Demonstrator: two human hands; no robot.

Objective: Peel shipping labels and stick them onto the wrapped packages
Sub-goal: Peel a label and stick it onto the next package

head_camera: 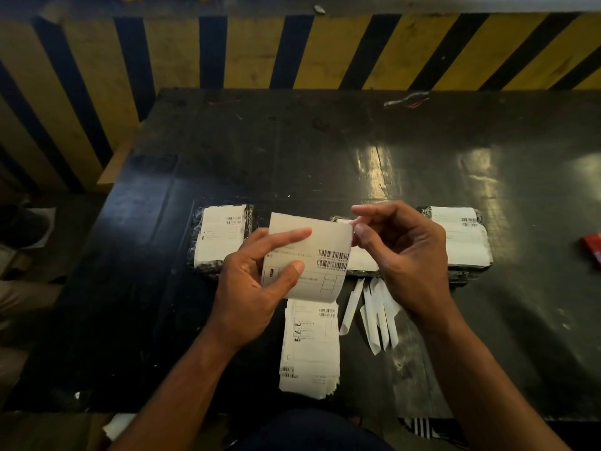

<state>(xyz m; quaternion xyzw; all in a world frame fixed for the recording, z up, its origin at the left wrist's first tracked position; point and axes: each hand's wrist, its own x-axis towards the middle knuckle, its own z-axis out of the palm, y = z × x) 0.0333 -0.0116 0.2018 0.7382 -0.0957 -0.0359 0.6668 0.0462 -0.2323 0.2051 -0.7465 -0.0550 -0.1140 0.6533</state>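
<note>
- Head view: left hand (252, 288) holds a shipping label (320, 255) up above the table (325, 151), thumb on the printed face, index finger laid across its upper part, other fingers behind the sheet.
- Right hand (403, 255) is at the label's top right corner; thumb and index fingertips (359, 229) sit close together on that edge, pinching it. Whether the backing is separating there, cannot tell.
- Label is curved, barcodes facing the camera.
- Stack of labels (310, 349) lies flat on the table just below the held one, between the forearms.
- Peeled backing strips (374, 314) lie just right of the stack, under the right wrist.
- Three wrapped packages in a row behind the hands: left package (221, 239) and right package (461, 236) carry labels; middle package (361, 262) is mostly hidden by the hands.
- Red object (592, 249) at the table's right edge.
</note>
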